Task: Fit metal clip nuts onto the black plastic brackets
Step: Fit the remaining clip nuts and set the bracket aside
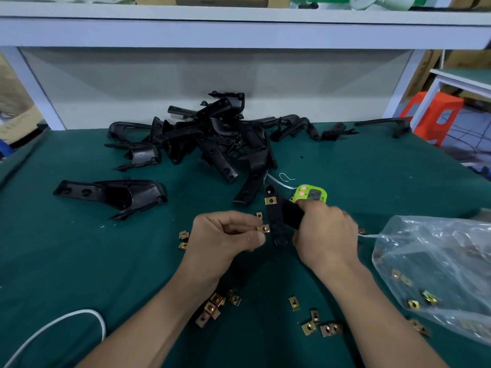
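Head: nut [263,228] at bracket [273,217] edge (left hand [225,232])

— Where is free passage seen?
— At nine o'clock, across bare green mat [66,248].
— What is blocked?
— Twelve o'clock by the bracket pile [212,139], ten by a lone bracket [114,195], three by the plastic bag [438,261]; six is strewn with clip nuts [308,328].
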Tool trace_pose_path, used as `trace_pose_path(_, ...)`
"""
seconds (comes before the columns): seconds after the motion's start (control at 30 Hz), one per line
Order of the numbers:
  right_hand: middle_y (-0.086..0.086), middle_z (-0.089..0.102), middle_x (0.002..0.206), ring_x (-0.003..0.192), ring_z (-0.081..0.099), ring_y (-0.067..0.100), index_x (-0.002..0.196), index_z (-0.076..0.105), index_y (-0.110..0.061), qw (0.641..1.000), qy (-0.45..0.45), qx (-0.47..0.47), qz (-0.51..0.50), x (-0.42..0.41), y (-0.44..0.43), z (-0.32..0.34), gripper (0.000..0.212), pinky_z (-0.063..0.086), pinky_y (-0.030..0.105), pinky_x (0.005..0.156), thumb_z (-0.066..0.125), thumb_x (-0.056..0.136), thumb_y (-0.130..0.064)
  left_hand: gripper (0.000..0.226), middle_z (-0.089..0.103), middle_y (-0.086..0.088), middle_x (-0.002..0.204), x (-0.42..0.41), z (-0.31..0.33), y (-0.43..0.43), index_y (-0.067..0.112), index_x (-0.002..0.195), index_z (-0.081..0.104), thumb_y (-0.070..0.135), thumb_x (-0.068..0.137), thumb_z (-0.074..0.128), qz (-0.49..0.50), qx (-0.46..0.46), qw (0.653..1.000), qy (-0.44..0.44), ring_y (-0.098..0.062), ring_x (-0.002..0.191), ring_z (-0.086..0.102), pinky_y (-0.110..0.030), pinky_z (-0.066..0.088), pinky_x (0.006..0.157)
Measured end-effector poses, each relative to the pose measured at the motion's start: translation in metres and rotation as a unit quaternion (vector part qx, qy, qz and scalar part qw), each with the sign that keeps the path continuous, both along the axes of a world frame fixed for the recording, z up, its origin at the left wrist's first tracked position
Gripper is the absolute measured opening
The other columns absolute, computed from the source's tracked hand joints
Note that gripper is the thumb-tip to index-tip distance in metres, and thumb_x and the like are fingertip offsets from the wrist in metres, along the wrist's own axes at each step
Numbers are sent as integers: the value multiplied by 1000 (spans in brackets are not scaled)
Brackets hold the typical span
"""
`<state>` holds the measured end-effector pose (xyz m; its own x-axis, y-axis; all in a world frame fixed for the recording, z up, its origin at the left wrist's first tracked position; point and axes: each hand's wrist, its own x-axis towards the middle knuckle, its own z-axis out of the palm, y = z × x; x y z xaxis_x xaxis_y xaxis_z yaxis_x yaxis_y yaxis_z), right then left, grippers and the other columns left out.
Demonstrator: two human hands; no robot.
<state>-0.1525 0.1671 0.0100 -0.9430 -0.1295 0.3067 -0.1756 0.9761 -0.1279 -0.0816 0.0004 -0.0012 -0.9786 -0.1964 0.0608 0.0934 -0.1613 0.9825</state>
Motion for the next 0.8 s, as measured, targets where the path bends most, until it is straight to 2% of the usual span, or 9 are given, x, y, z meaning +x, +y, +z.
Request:
trace_pose_path(0.23, -1, 63, 74, 62, 37, 26, 100, 66, -32, 1000, 3, 13, -2, 1, 0, 2, 32, 26, 29, 66, 67, 75, -12, 22, 77, -12, 78, 2, 0, 0, 18, 78, 82, 15, 57, 89, -11, -18, 1000, -7, -14, 65, 70, -20, 56, 62)
trace_pose_path(0.37, 3, 68, 81, 73, 58, 31, 101, 66, -29, 1000, -24, -17, 11, 2, -2, 3, 30, 29, 30, 65, 67, 75, -14, 22, 78, -13, 82, 2, 0, 1, 14, 78, 83, 14, 57, 89, -7, -26, 1000, -7, -17, 74, 73, -21, 57, 67)
trace_pose_path(0.4, 3, 68, 81, 73, 58, 32, 102, 66, -30, 999, -24, -19, 15, 3, -3, 3, 31, 29, 30, 65, 67, 75, -13, 22, 78, -14, 82, 2, 0, 1, 13, 78, 83, 14, 57, 89, -6, -23, 1000, -6, -17, 74, 74, -21, 57, 67)
trace_pose_path(0.5, 4, 70, 83, 68, 47, 30, 104, 67, -31, 1000, -14, -16, 22, 4, -5, 2, 34, 28, 30, 65, 66, 75, -13, 22, 77, -14, 79, 2, 1, 1, 13, 77, 82, 14, 56, 88, 3, -12, 1000, -5, -16, 71, 72, -21, 57, 65)
trace_pose_path(0.63, 3, 70, 82, 73, 58, 31, 102, 67, -30, 999, -20, -23, 13, 4, -2, 5, 32, 28, 29, 65, 68, 74, -13, 20, 76, -15, 76, 1, 3, 0, 12, 75, 82, 13, 56, 87, 12, 8, 1000, -16, -16, 65, 68, -21, 56, 61)
trace_pose_path(0.8, 1, 67, 78, 66, 49, 28, 100, 68, -30, 1000, -4, -3, 5, 7, -5, 6, 31, 27, 29, 65, 67, 76, -11, 18, 76, -13, 75, 2, 4, 0, 12, 74, 82, 10, 57, 86, -8, 0, 1000, -13, -14, 63, 68, -21, 55, 60)
